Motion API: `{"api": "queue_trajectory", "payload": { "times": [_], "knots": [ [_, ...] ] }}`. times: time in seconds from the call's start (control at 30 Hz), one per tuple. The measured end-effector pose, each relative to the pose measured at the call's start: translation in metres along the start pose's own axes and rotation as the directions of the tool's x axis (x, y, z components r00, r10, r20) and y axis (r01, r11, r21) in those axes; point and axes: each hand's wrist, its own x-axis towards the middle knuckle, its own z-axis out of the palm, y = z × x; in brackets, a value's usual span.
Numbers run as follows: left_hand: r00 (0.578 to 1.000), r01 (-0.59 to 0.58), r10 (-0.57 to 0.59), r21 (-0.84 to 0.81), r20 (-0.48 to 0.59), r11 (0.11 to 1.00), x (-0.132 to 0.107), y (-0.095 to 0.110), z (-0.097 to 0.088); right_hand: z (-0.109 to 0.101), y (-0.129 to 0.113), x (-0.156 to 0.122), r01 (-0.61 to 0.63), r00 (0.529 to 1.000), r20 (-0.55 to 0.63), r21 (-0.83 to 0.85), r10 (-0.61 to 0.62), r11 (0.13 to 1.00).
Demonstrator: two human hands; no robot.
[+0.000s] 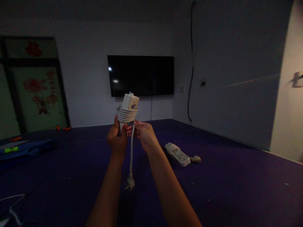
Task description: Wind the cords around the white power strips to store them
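Note:
My left hand [117,136] is wrapped round the lower end of a white power strip [131,101], which I hold up nearly upright. Several turns of its white cord [128,114] are wound round the strip's middle. Just to the right, my right hand [144,131] pinches the cord where it leaves the coil. From there the cord's free end hangs down between my forearms, with the plug [130,183] dangling at the bottom. On the dark blue surface to the right lies a second white power strip [181,156], its cord also wound round one end.
Blue cloth [35,148] lies at the left, with small orange objects [63,128] by the far wall. A white cable [15,201] runs along the near left. A television [142,75] hangs ahead; a black cable [190,91] hangs on the right wall.

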Motion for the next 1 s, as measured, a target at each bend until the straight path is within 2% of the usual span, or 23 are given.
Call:
{"api": "queue_trajectory", "payload": {
  "times": [0.1, 0.17, 0.3, 0.47, 0.6, 0.7, 0.8, 1.0],
  "knots": [
    [0.995, -0.048, 0.054, -0.076, 0.083, 0.996, 0.003, 0.000, 0.001, -0.006, 0.000, 0.003, -0.050, 0.996, -0.074, 0.031, 0.052, 0.998],
    [0.983, -0.103, 0.118, -0.109, 0.142, 0.989, 0.006, 0.000, 0.000, -0.009, 0.000, 0.005, -0.037, 0.993, -0.113, 0.026, 0.040, 0.999],
    [0.954, -0.189, 0.205, -0.091, 0.219, 0.978, 0.009, 0.000, -0.001, -0.011, -0.003, 0.008, -0.057, 0.983, -0.176, 0.020, 0.060, 0.998],
    [0.953, -0.280, 0.268, 0.074, 0.144, 0.957, 0.004, 0.001, 0.002, -0.009, -0.011, 0.004, -0.114, 0.985, -0.128, 0.027, 0.117, 0.993],
    [0.961, -0.271, 0.250, 0.213, 0.122, 0.939, 0.001, -0.003, 0.003, -0.006, -0.017, -0.003, -0.164, 0.984, -0.067, 0.013, 0.165, 0.986],
    [0.967, -0.249, 0.228, 0.230, 0.114, 0.941, -0.001, -0.007, 0.001, -0.003, -0.014, -0.005, -0.192, 0.979, -0.072, -0.024, 0.189, 0.981],
    [0.969, -0.238, 0.218, 0.205, 0.112, 0.949, -0.004, -0.008, 0.002, -0.001, -0.007, -0.004, -0.153, 0.984, -0.108, -0.087, 0.143, 0.984],
    [0.964, -0.248, 0.226, 0.165, 0.140, 0.955, -0.010, -0.003, 0.010, -0.008, 0.008, 0.001, 0.028, 0.969, -0.224, -0.332, -0.108, 0.943]
  ]
}}
